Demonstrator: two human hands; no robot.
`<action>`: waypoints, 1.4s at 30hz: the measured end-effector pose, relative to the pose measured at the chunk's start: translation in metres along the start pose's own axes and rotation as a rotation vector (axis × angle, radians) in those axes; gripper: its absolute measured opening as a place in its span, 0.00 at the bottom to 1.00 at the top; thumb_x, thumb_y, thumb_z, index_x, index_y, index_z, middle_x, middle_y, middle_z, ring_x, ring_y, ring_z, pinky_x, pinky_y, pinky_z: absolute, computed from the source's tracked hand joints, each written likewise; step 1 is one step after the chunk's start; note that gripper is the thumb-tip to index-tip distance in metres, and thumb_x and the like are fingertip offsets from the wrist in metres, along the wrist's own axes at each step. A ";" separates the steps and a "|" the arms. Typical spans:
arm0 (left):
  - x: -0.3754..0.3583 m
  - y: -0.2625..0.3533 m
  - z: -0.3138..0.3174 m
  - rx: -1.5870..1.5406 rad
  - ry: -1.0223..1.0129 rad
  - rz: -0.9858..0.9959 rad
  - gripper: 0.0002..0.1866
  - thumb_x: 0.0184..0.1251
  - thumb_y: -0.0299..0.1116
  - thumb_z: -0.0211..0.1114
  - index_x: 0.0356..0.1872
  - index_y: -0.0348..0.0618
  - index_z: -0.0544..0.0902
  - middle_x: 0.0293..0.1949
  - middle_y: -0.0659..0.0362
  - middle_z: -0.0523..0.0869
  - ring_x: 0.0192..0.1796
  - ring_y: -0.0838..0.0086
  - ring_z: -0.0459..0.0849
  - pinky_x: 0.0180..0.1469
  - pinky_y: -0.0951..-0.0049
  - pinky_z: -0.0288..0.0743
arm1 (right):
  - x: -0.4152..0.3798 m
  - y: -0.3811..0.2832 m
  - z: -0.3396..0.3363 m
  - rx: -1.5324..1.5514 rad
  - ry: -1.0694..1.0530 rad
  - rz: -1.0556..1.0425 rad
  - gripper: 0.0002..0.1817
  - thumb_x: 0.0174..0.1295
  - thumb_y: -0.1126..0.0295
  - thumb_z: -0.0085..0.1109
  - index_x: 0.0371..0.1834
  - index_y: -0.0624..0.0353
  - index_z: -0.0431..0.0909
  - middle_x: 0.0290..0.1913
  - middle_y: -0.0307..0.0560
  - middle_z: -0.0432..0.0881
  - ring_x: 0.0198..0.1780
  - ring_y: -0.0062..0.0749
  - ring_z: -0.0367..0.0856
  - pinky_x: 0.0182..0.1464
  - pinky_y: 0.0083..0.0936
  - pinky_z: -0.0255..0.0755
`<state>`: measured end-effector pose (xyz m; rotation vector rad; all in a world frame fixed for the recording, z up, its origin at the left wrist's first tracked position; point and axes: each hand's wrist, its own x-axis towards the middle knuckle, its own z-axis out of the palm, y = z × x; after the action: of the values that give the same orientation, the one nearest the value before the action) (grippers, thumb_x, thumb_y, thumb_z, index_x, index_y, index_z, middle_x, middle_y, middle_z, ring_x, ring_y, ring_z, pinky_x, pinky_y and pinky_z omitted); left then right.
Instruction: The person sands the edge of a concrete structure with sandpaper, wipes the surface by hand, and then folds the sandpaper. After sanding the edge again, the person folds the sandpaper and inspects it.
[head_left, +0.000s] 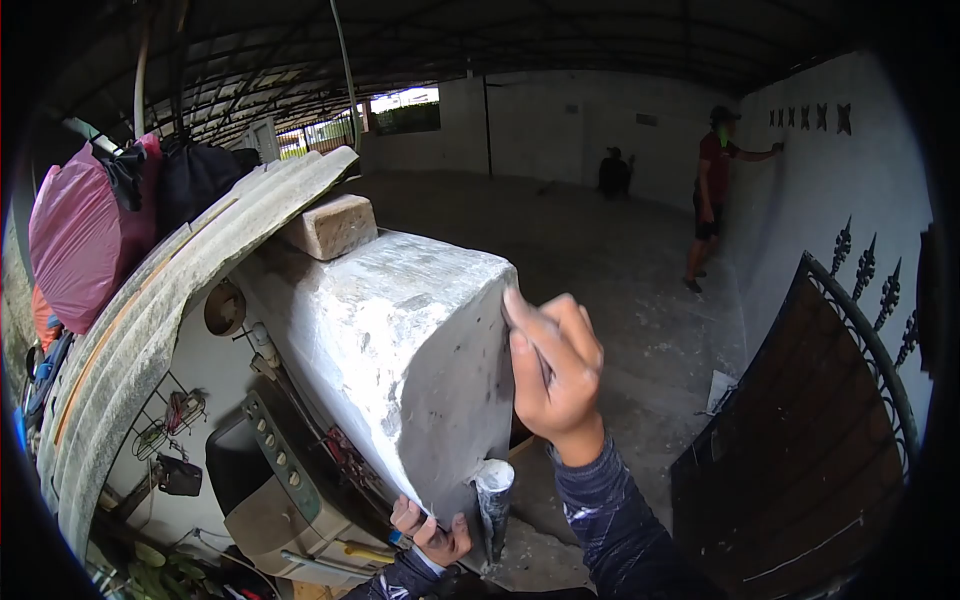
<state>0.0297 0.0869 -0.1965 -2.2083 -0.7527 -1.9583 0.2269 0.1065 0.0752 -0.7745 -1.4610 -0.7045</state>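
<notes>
A low, grey-white wall [365, 330] with a rough plastered end stands right in front of me. My right hand [560, 375] is at the upper right edge of that end, its fingertips touching the edge and its other fingers curled in. Whatever may be pinched there is too small or hidden to make out. Lower down, my left hand [435, 535] is closed with curled fingers near the wall's bottom edge; what it holds, if anything, is hidden. Beside it stands an upright pipe [494, 500] with whitish material at its top.
A brick [335, 225] sits on the wall, against corrugated roofing sheet [150, 310]. At left are a pink plastic bag [90, 235] and a washing machine [280, 490]. A dark metal gate [790, 430] stands right. One person [712, 190] touches the far wall; another [614, 173] is low down behind.
</notes>
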 end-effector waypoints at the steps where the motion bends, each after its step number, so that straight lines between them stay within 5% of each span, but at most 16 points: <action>1: 0.000 0.000 0.000 -0.001 -0.005 -0.002 0.37 0.57 0.19 0.61 0.66 0.54 0.55 0.63 0.44 0.58 0.64 0.52 0.62 0.67 0.49 0.55 | 0.011 0.000 0.002 -0.012 0.028 -0.016 0.23 0.54 0.81 0.61 0.56 0.61 0.83 0.27 0.39 0.75 0.26 0.30 0.70 0.33 0.28 0.60; 5: -0.005 -0.004 0.001 0.000 -0.008 0.001 0.36 0.56 0.18 0.62 0.64 0.52 0.56 0.62 0.45 0.59 0.64 0.51 0.62 0.67 0.48 0.54 | 0.015 -0.010 0.009 0.042 0.053 0.064 0.22 0.56 0.80 0.61 0.57 0.62 0.82 0.28 0.41 0.75 0.27 0.31 0.70 0.34 0.28 0.60; 7: -0.009 -0.007 0.003 0.052 0.033 -0.025 0.31 0.53 0.27 0.68 0.55 0.52 0.60 0.57 0.47 0.63 0.61 0.45 0.64 0.63 0.42 0.58 | -0.007 -0.016 -0.002 0.006 -0.030 0.062 0.22 0.56 0.79 0.61 0.57 0.63 0.82 0.29 0.41 0.76 0.28 0.31 0.72 0.34 0.29 0.60; 11: -0.001 -0.006 0.004 0.063 0.038 0.003 0.29 0.56 0.26 0.66 0.56 0.50 0.60 0.58 0.46 0.63 0.61 0.44 0.65 0.63 0.41 0.59 | -0.044 -0.027 -0.035 -0.004 -0.198 0.185 0.19 0.58 0.77 0.61 0.55 0.65 0.83 0.31 0.44 0.79 0.29 0.31 0.74 0.36 0.27 0.62; 14: 0.006 -0.003 0.002 0.022 0.012 0.032 0.35 0.57 0.21 0.62 0.64 0.49 0.57 0.65 0.43 0.58 0.66 0.45 0.62 0.68 0.44 0.55 | -0.069 -0.023 -0.053 0.462 -0.164 0.611 0.19 0.67 0.69 0.58 0.57 0.70 0.80 0.33 0.42 0.79 0.32 0.22 0.72 0.40 0.19 0.64; 15: 0.009 -0.001 0.002 -0.003 0.007 0.048 0.38 0.58 0.17 0.59 0.69 0.48 0.55 0.70 0.41 0.54 0.70 0.47 0.59 0.72 0.47 0.51 | -0.074 -0.027 -0.054 0.700 -0.057 0.763 0.26 0.67 0.68 0.57 0.66 0.70 0.73 0.34 0.38 0.76 0.35 0.20 0.69 0.39 0.19 0.63; 18: 0.011 0.001 0.002 -0.017 -0.017 0.039 0.38 0.59 0.14 0.55 0.69 0.49 0.54 0.72 0.42 0.51 0.75 0.47 0.54 0.75 0.46 0.50 | -0.089 -0.028 -0.070 1.414 0.035 0.907 0.38 0.63 0.72 0.54 0.76 0.72 0.55 0.55 0.47 0.75 0.36 0.21 0.67 0.40 0.22 0.63; 21: 0.005 -0.004 0.004 -0.039 -0.041 0.014 0.36 0.60 0.13 0.54 0.68 0.48 0.54 0.72 0.42 0.49 0.75 0.47 0.53 0.75 0.46 0.50 | -0.087 -0.043 -0.085 1.379 0.077 1.106 0.37 0.61 0.74 0.53 0.75 0.73 0.57 0.56 0.48 0.76 0.37 0.23 0.68 0.40 0.23 0.65; 25: 0.006 -0.002 0.005 0.016 0.025 0.000 0.34 0.59 0.21 0.62 0.66 0.48 0.57 0.68 0.39 0.58 0.69 0.48 0.60 0.70 0.44 0.52 | -0.094 -0.051 -0.098 1.123 0.072 1.096 0.32 0.68 0.70 0.54 0.74 0.72 0.59 0.53 0.48 0.79 0.40 0.26 0.74 0.42 0.24 0.67; 27: 0.010 0.003 0.004 -0.020 -0.020 -0.007 0.34 0.64 0.14 0.53 0.69 0.48 0.52 0.71 0.42 0.50 0.76 0.47 0.52 0.75 0.47 0.49 | -0.099 -0.053 -0.106 1.118 0.075 1.086 0.29 0.71 0.69 0.55 0.72 0.72 0.62 0.51 0.50 0.80 0.39 0.28 0.79 0.39 0.24 0.70; 33: 0.009 0.001 0.007 -0.006 -0.007 -0.001 0.35 0.65 0.14 0.53 0.70 0.47 0.51 0.71 0.42 0.49 0.76 0.47 0.53 0.75 0.47 0.49 | -0.095 -0.072 -0.116 0.822 0.094 1.100 0.18 0.72 0.72 0.57 0.62 0.67 0.72 0.37 0.47 0.83 0.29 0.24 0.83 0.31 0.20 0.76; 39: 0.012 0.000 0.009 -0.002 0.060 0.008 0.37 0.57 0.19 0.60 0.66 0.49 0.54 0.67 0.41 0.59 0.71 0.50 0.58 0.70 0.47 0.52 | -0.100 -0.077 -0.114 0.928 0.093 1.091 0.18 0.71 0.73 0.58 0.61 0.68 0.72 0.37 0.47 0.84 0.29 0.24 0.83 0.31 0.19 0.76; 42: 0.021 0.017 -0.013 -0.047 0.057 0.033 0.30 0.55 0.19 0.61 0.61 0.49 0.65 0.65 0.45 0.63 0.67 0.50 0.64 0.66 0.48 0.59 | -0.102 -0.085 -0.113 0.926 0.048 1.098 0.17 0.71 0.74 0.57 0.61 0.68 0.72 0.36 0.47 0.84 0.29 0.24 0.83 0.32 0.20 0.76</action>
<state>0.0260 0.0737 -0.1697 -2.1665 -0.6655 -2.0341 0.2240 -0.0397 -0.0201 -0.6551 -0.9195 0.7450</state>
